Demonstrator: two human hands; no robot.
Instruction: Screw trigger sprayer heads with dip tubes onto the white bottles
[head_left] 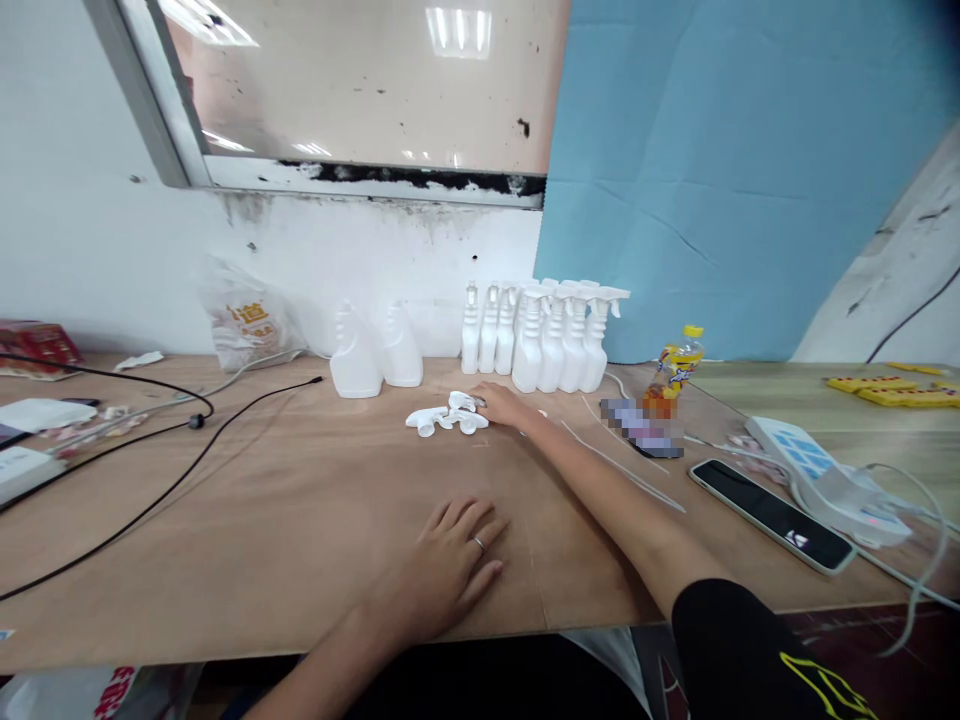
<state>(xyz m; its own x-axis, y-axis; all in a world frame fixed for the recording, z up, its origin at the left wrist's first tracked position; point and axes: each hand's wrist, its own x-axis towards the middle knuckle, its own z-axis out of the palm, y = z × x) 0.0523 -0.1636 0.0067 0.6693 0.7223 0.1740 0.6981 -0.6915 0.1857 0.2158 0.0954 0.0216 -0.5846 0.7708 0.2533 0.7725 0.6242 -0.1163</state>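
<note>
Three or so white trigger spray heads (pixel 431 418) lie in a small pile at mid-table. My right hand (pixel 501 405) reaches to the pile's right side, its fingers closed on one spray head (pixel 466 402); the fingertips are partly hidden. My left hand (pixel 459 560) rests flat on the table nearer to me, holding nothing, its fingers spread and a ring on one. Behind the pile, to the left, two white bottles (pixel 357 362) stand without spray heads. Several white spray bottles (pixel 574 350) with trigger heads stand in a group behind my right hand.
On the right are a drink bottle (pixel 681 362) with a yellow cap, a phone (pixel 772 514) and a white power strip (pixel 817 475) with cables. A black cable (pixel 202 458) crosses the wooden table (pixel 300 560) on the left. A plastic bag (pixel 247 320) stands against the wall.
</note>
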